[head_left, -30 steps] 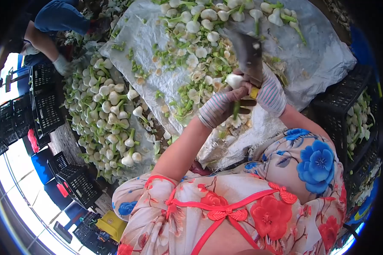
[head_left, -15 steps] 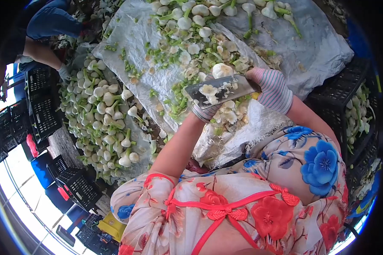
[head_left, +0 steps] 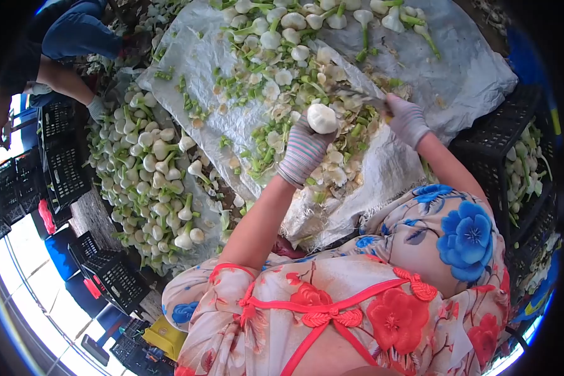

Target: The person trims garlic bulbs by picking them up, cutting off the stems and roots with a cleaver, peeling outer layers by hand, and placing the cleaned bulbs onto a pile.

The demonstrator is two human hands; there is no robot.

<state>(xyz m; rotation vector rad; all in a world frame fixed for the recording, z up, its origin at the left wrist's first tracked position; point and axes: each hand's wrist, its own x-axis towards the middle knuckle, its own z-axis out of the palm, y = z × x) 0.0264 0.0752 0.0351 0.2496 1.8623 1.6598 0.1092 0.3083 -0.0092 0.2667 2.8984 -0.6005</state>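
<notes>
My left hand (head_left: pixel 307 150), in a striped glove, grips a white garlic bulb (head_left: pixel 321 118) whose rounded face points up. To the right, my right hand (head_left: pixel 407 119) is wrapped round the handle of a knife (head_left: pixel 361 96). The blade looks thin and blurred, edge-on to me, and sits apart from the bulb. Beneath both hands lies a heap of cut garlic skins and root ends (head_left: pixel 335 169), mixed with green stem pieces (head_left: pixel 266 141), on a white plastic sheet (head_left: pixel 216 59).
Garlic bulbs with stems lie at the sheet's far edge (head_left: pixel 294 22). A large garlic pile (head_left: pixel 150 169) is on the left, where a co-worker's gloved hand (head_left: pixel 97 108) touches it. Black crates (head_left: pixel 495 135) stand at right; others (head_left: pixel 62 156) at left.
The knife has swung away from the bulb to the right and turned from flat to edge-on. Trimmings on the blade no longer show. My left hand and the bulb are now uncovered.
</notes>
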